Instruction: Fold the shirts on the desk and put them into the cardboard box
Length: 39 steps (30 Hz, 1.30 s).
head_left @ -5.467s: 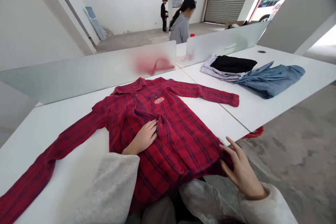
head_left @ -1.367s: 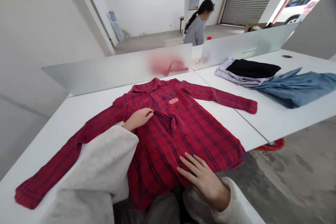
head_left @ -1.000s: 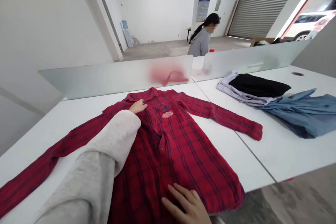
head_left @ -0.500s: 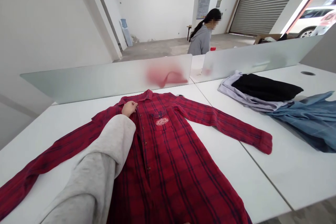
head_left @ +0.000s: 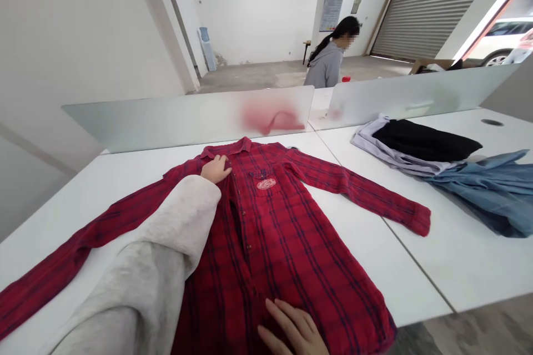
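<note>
A red and navy plaid shirt (head_left: 300, 244) lies front up on the white table, sleeves spread to both sides. Its placket gapes below the collar, and a pale oval print marks the chest pocket. My left hand (head_left: 215, 170), in a grey sleeve, rests on the placket just under the collar; its fingers are slightly apart and bent. Low on the shirt front, my right hand (head_left: 293, 328) lies with fingers spread over the fabric beside the lower buttons. Part of that hand is cut off by the bottom edge of the view.
Frosted divider panels (head_left: 187, 122) run along the table's far side, with a blurred red shape behind one. At right lie a black folded garment (head_left: 425, 140) on a lavender one (head_left: 362, 136) and a blue garment (head_left: 491, 188). A person (head_left: 328, 61) in grey is beyond the dividers.
My left hand's fingers have loosened from a pinch near the collar. My right hand has come into view from below onto the shirt's lower front. The view has shifted slightly.
</note>
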Available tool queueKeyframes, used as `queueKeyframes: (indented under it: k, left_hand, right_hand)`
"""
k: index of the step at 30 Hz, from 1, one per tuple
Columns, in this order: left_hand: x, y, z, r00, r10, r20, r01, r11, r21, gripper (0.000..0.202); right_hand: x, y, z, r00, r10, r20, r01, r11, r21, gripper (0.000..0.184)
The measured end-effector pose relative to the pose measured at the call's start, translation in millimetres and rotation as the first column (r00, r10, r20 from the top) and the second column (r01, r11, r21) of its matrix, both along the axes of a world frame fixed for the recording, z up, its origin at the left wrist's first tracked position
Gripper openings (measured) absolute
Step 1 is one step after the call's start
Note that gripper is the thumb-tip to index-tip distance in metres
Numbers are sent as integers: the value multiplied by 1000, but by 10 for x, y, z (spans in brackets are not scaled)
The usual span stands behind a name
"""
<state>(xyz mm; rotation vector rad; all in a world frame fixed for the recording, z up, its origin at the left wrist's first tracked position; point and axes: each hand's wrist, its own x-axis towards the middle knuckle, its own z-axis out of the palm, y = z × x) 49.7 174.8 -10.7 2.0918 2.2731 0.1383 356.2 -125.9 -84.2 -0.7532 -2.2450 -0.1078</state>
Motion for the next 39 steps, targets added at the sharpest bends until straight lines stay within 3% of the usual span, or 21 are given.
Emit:
queueKeyframes:
  k: [4,10,13,17,20,23,28,34,36,39]
  left_hand:
    - [24,-197,-11,996,-15,-83,7,995,-102,45]
    - [81,-295,-19,990,-75,-119,63,993,-97,48]
    - [40,-312,30,989,-104,-107,98,993,-63,47]
    - [-72,-341,67,986,-150,-66,148,988,-34,41]
    - [-146,-362,47,986,-162,-39,159,985,-64,33]
    - [-203,-371,44,989,-147,-11,146,988,-56,29]
    - [-259,-366,202,987,-149,68,146,989,38,29]
    - [-201,-234,412,964,-233,125,216,967,134,30]
    - [-145,-146,363,964,-239,116,222,964,145,28]
    - [-16,-66,149,972,-218,84,204,967,151,25]
  right_hand:
    - [15,-13,155,997,31,74,-28,999,-44,32]
    - [-56,-148,235,996,90,-21,-92,977,-192,20]
    - [-170,-173,228,998,-39,-44,25,957,-290,24]
    - [-378,-118,196,962,-268,46,268,910,-316,26]
    - [-486,-60,189,941,-318,116,339,877,-340,21]
    - [-517,-25,198,934,-320,160,356,876,-325,33]
    - [-484,7,190,949,-286,133,316,857,-408,10]
    - [-433,23,186,969,-234,80,244,865,-437,13]
    - [-430,20,192,970,-233,70,240,865,-441,15]
    - [-434,14,173,967,-246,65,249,866,-433,17]
